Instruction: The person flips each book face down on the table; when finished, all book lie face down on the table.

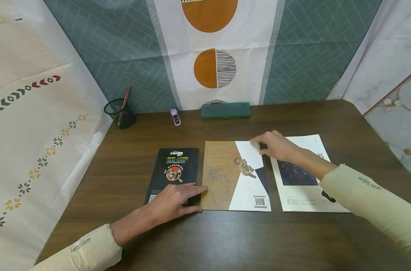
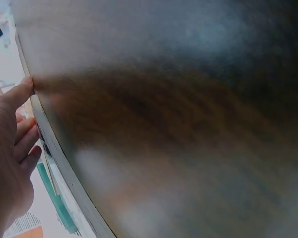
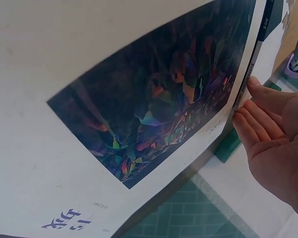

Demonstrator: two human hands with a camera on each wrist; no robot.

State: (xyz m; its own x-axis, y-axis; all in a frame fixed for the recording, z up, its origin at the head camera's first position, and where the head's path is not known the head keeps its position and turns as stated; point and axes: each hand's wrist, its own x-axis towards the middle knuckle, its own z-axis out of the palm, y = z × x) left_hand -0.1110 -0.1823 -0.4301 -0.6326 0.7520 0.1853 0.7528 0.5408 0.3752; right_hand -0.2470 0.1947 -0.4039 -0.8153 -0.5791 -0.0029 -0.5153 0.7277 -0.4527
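Observation:
Between two other books on the wooden table lies a brown and white book (image 1: 220, 173) with a baby figure and a barcode on its cover. My left hand (image 1: 173, 197) reaches over the lower part of a black book (image 1: 179, 158), its outstretched forefinger touching the brown book's left edge and its thumb at the lower left corner. At the upper right corner is my right hand (image 1: 276, 146), fingertips on the top edge and thumb by the right side. Under my right forearm a white book (image 1: 293, 199) with a dark picture is partly hidden.
Along the back of the table stand a black mesh pen cup (image 1: 125, 118) holding a red pencil, a small purple bottle-shaped item (image 1: 175, 117) and a green case (image 1: 226, 111). Patterned cloth (image 1: 134, 56) hangs right behind the table, and a white one (image 1: 39, 150) at the left.

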